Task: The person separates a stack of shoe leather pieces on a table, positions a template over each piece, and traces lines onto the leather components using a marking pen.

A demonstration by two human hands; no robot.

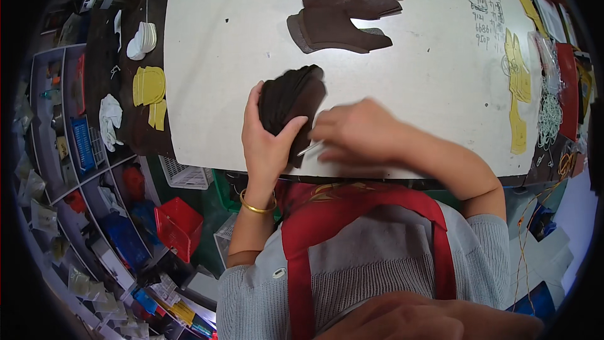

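Observation:
My left hand (267, 146) is wrapped around a stack of dark brown cut pieces (293, 97), perhaps leather or fabric, raised near the front edge of the table. Its thumb presses on the near face, and the layers fan out at the top. In my right hand (360, 129), closed and smeared by motion, is a slim silver pen-like tool (311, 148), its tip close to the lower right side of the stack. The tool's exact kind cannot be made out. Farther back lie more piles of curved dark brown pieces (343, 28), overlapping one another.
The white tabletop (220, 56) has handwriting at its far right. Yellow templates (517, 75) and a tangle of pale cord (549, 116) lie along the right side. More yellow pieces (149, 86) are at the left. Below stand a red bin (178, 226) and cluttered shelves (69, 182).

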